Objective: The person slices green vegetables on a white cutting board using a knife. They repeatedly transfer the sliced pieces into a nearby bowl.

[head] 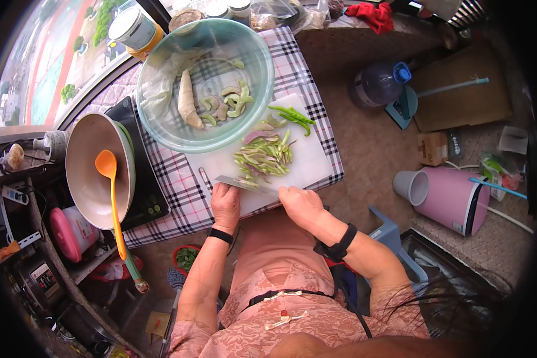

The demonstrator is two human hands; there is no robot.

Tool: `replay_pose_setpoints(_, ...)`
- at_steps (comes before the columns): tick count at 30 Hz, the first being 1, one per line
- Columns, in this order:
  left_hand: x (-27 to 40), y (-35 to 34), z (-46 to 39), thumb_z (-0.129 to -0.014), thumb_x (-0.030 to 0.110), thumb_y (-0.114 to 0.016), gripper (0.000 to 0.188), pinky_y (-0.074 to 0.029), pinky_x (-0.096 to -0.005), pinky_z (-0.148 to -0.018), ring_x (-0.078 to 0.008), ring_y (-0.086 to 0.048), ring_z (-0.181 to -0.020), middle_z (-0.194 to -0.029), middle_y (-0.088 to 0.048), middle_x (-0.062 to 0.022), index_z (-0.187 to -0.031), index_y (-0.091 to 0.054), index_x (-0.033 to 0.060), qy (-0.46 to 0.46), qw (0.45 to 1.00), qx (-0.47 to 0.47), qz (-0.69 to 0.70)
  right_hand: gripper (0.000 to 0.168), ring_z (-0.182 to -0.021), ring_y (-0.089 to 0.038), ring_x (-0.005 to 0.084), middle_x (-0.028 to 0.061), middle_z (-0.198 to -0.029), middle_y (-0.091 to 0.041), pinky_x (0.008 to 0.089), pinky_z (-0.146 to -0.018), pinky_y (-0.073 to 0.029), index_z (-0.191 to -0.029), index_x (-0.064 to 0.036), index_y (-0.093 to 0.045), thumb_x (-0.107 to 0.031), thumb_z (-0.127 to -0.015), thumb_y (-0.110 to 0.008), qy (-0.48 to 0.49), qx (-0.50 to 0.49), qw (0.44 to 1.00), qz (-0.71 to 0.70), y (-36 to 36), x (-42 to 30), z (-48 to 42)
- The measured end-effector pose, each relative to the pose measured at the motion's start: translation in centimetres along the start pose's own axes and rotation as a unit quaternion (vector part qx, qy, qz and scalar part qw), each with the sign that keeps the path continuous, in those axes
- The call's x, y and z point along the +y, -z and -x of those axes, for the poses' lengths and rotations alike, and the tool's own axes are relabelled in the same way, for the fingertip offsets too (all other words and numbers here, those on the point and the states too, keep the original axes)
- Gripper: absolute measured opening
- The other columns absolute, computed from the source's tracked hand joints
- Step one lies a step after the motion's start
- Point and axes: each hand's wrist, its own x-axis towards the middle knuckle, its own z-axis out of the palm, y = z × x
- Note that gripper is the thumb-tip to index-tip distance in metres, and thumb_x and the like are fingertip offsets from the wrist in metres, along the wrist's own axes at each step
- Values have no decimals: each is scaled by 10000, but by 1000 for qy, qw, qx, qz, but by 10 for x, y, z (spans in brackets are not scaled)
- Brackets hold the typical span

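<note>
My right hand (pixel 299 203) grips the handle of a kitchen knife (pixel 250 185), its blade lying across the front of a white cutting board (pixel 311 152). At the blade's far end, my left hand (pixel 226 202) rests on the board's edge with fingers curled; whether they hold anything is hidden. Just beyond the blade lies a heap of sliced green and purple flat beans (pixel 264 154), with some larger bean pieces (pixel 260 133) behind it. Green chili peppers (pixel 293 116) sit at the board's back right. A peeler-like tool (pixel 204 179) lies at the left edge.
A clear greenish basin (pixel 206 145) overlaps the board's back, holding whole flat beans (pixel 237 96) and a pale tapered root (pixel 188 100). On the left, a wok (pixel 83 179) with an orange ladle (pixel 106 163) stands on a black induction cooker (pixel 154 197). A blue stool (pixel 396 241) is at right.
</note>
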Motion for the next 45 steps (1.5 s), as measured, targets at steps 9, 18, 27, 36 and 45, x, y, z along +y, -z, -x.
replay_pose_setpoints(9, 4, 4, 0, -769, -62, -694, 218, -514, -397, -783, -301, -623, -884, -931, -666, -91, -950, -685, 59, 67, 996, 29, 52, 212, -681, -658, 415, 189, -724, -649, 509, -624, -538, -881, -45, -541, -241, -949, -585, -38, 38, 996, -76, -10, -7, -12)
replay_pose_setpoints(18, 43, 58, -48, -805, -72, -689, 240, -520, -387, -803, -320, -630, -899, -984, -660, -129, -1022, -659, 28, 111, 981, -12, 161, 190, -727, -655, 413, 192, -774, -664, 500, -639, -533, -901, -54, -553, -233, -954, -586, -23, -42, 994, -93, -2, 9, -2)
replay_pose_setpoints(27, 48, -8, -138, -816, -95, -540, 507, -477, -446, -954, -412, -563, -1106, -1249, -566, -227, -1316, -490, -22, -32, 960, -275, -33, 92, -779, -704, 370, 167, -829, -699, 467, -681, -570, -914, -57, -602, -69, -846, -542, 0, -76, 996, -51, 3, 7, -4)
replay_pose_setpoints(36, 44, -36, -157, -867, -13, -538, 216, -522, -474, -809, -390, -617, -987, -1026, -617, -178, -1073, -593, 18, 6, 953, -271, -132, 91, -765, -699, 371, 168, -828, -693, 469, -655, -566, -912, -54, -601, -64, -831, -560, 12, -57, 995, -84, -2, 14, -5)
replay_pose_setpoints(45, 76, 11, -132, -854, 48, -605, 154, -510, -438, -766, -348, -622, -900, -986, -632, -129, -1005, -631, 60, -64, 970, -228, -61, 73, -776, -689, 377, 169, -795, -682, 482, -662, -551, -896, -57, -584, -59, -833, -546, 16, -74, 993, -94, 1, 13, -9)
